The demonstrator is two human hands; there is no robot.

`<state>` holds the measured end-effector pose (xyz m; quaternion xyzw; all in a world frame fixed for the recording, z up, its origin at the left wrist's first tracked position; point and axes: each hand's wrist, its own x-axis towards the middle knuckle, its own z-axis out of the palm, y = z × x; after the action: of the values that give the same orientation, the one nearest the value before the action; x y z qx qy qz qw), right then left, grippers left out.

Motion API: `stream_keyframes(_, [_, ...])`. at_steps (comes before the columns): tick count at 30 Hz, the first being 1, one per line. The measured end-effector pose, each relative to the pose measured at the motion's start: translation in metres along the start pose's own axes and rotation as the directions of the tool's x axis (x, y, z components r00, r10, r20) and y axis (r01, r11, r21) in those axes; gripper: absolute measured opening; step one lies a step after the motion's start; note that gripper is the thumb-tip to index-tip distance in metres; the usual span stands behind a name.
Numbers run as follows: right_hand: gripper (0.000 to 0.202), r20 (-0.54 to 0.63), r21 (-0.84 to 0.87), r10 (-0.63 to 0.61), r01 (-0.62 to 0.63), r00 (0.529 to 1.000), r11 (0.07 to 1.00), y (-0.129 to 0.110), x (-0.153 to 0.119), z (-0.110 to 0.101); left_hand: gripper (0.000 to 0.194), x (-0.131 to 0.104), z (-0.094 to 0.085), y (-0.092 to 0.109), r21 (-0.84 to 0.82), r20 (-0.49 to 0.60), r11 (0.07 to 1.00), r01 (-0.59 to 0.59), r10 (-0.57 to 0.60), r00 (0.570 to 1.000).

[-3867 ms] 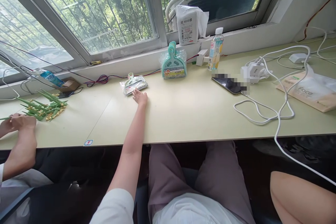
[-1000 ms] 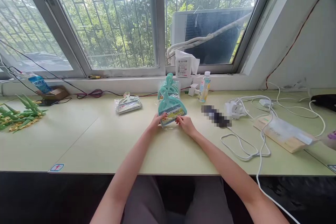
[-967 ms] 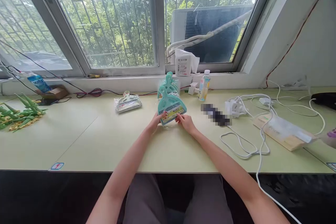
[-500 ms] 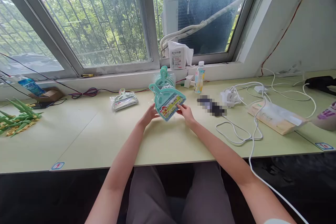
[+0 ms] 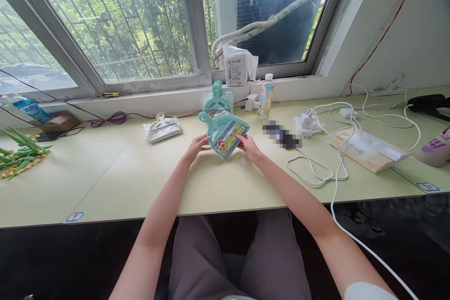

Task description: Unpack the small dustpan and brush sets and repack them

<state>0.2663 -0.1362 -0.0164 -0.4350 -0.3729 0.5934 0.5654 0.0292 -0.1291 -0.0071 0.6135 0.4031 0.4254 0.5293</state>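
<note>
A small teal dustpan and brush set [image 5: 228, 136] in clear wrapping with a yellow label is held up tilted above the table, its handle pointing up and left. My right hand [image 5: 249, 146] grips its right edge, thumb on the front. My left hand [image 5: 197, 147] supports its left side, with the fingers partly hidden behind it. Just behind stands a stack of similar teal dustpans [image 5: 217, 95], partly covered by the held one. Another wrapped set, a pale green dustpan [image 5: 163, 129], lies on the table to the left.
On the pale table [image 5: 147, 187] stand a drink bottle [image 5: 266, 98] and a tissue pack [image 5: 236, 69] near the sill. White cables [image 5: 312, 168], a charger [image 5: 309, 123], a pixelated dark item [image 5: 281, 135] and a paper packet [image 5: 367, 149] lie right. Artificial greenery [image 5: 21, 154] lies left.
The view has tilted slightly, so the scene sits a little higher. My hands keep the dustpan set in nearly the same place, its label still facing me.
</note>
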Motion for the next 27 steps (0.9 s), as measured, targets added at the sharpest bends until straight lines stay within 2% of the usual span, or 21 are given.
stream_keyframes(2, [0.009,0.01,0.036,-0.013,0.012,1.0,0.999,0.0,-0.001,0.001,0.06,0.002,0.001,-0.002,-0.047,-0.013,0.999,0.007,-0.008,1.0])
stream_keyframes(5, [0.007,0.04,0.023,-0.04,0.039,0.998,0.999,-0.001,0.0,0.0,0.06,0.008,0.0,-0.007,-0.116,-0.111,0.992,0.054,-0.067,0.992])
stream_keyframes(7, [0.007,0.073,0.012,-0.047,0.046,0.996,0.999,-0.002,0.002,-0.003,0.055,0.012,-0.006,-0.009,-0.16,-0.181,0.985,0.067,-0.096,0.979])
stream_keyframes(9, [0.008,0.089,0.001,-0.049,0.049,0.995,0.999,-0.004,0.004,-0.007,0.045,0.015,-0.018,-0.01,-0.221,-0.294,0.975,0.028,-0.095,0.951])
stream_keyframes(10, [0.008,0.082,-0.003,-0.048,0.049,0.995,0.999,-0.006,0.005,-0.009,0.04,0.015,-0.026,-0.01,-0.254,-0.391,0.967,-0.009,-0.094,0.916])
stream_keyframes(11, [0.008,0.064,-0.002,-0.045,0.045,0.997,0.999,-0.007,0.007,-0.012,0.036,0.014,-0.036,-0.009,-0.28,-0.51,0.959,-0.046,-0.108,0.853])
stream_keyframes(13, [0.007,0.007,0.019,-0.032,0.032,0.999,0.999,-0.009,0.01,-0.018,0.03,0.011,-0.058,-0.007,-0.297,-0.74,0.95,-0.091,-0.169,0.651])
stream_keyframes(14, [0.008,-0.019,0.041,-0.03,0.031,0.999,0.999,-0.009,0.012,-0.021,0.03,0.008,-0.067,-0.006,-0.295,-0.809,0.952,-0.079,-0.205,0.55])
stream_keyframes(15, [0.008,-0.041,0.066,-0.031,0.034,0.999,0.997,-0.009,0.013,-0.023,0.03,0.006,-0.075,-0.006,-0.287,-0.848,0.956,-0.065,-0.222,0.482])
stream_keyframes(16, [0.008,-0.059,0.09,-0.034,0.039,0.998,0.995,-0.009,0.015,-0.024,0.031,0.004,-0.08,-0.005,-0.289,-0.863,0.956,-0.049,-0.239,0.445])
stream_keyframes(17, [0.008,-0.07,0.11,-0.038,0.045,0.997,0.993,-0.008,0.016,-0.026,0.031,0.002,-0.082,-0.005,-0.305,-0.856,0.951,-0.041,-0.255,0.45])
stream_keyframes(18, [0.007,-0.074,0.124,-0.042,0.051,0.996,0.991,-0.007,0.017,-0.026,0.031,0.001,-0.082,-0.004,-0.335,-0.825,0.941,-0.045,-0.27,0.496])
stream_keyframes(21, [0.005,-0.06,0.119,-0.053,0.06,0.997,0.991,-0.002,0.018,-0.025,0.033,0.003,-0.069,-0.005,-0.453,-0.632,0.891,-0.022,-0.304,0.713])
stream_keyframes(22, [0.005,-0.048,0.107,-0.054,0.059,0.997,0.993,-0.001,0.017,-0.024,0.034,0.004,-0.064,-0.004,-0.464,-0.563,0.886,0.004,-0.298,0.771])
stream_keyframes(23, [0.005,-0.035,0.094,-0.05,0.053,0.998,0.994,0.0,0.016,-0.023,0.034,0.006,-0.058,-0.004,-0.448,-0.512,0.894,0.034,-0.287,0.81])
stream_keyframes(25, [0.006,-0.006,0.081,-0.038,0.038,0.999,0.996,0.001,0.014,-0.02,0.036,0.008,-0.048,-0.003,-0.365,-0.443,0.927,0.088,-0.255,0.86])
stream_keyframes(27, [0.008,0.024,0.09,-0.036,0.033,0.999,0.995,0.001,0.01,-0.016,0.041,0.007,-0.035,-0.002,-0.269,-0.315,0.955,0.129,-0.213,0.925])
